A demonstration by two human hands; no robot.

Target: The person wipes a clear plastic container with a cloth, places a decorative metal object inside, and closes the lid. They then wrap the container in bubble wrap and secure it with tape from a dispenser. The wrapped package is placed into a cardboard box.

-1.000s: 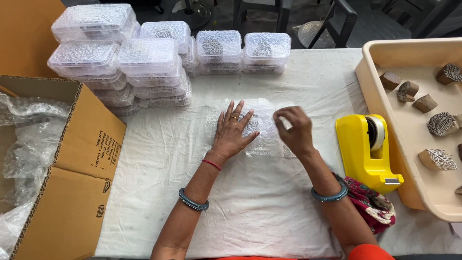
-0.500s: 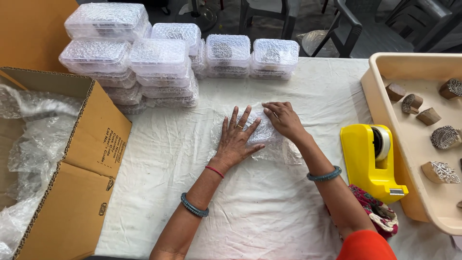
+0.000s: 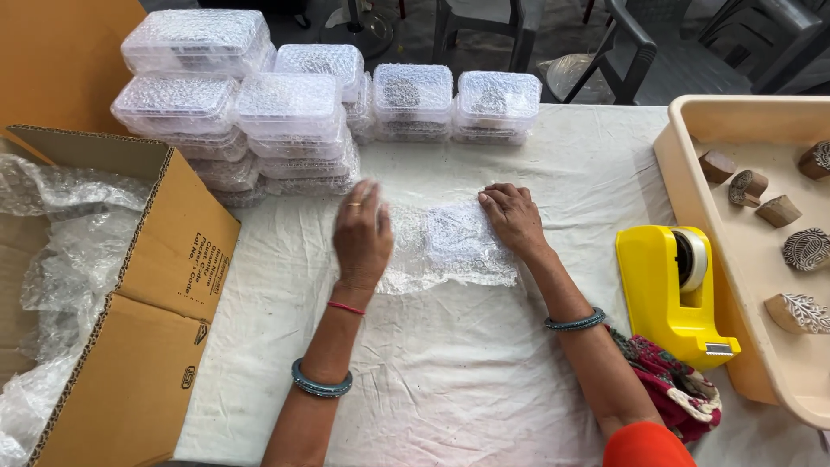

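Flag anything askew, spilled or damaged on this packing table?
Nothing looks spilled or broken. Left hand and right hand lie flat on a sheet of bubble wrap. The stacked wrapped containers sit a bit uneven, and loose plastic film bulges from the open cardboard box.

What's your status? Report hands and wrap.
Left hand flat on bubble wrap, blurred. Right hand pressing its right edge. Nothing gripped. Tape dispenser to the right, clear of it.
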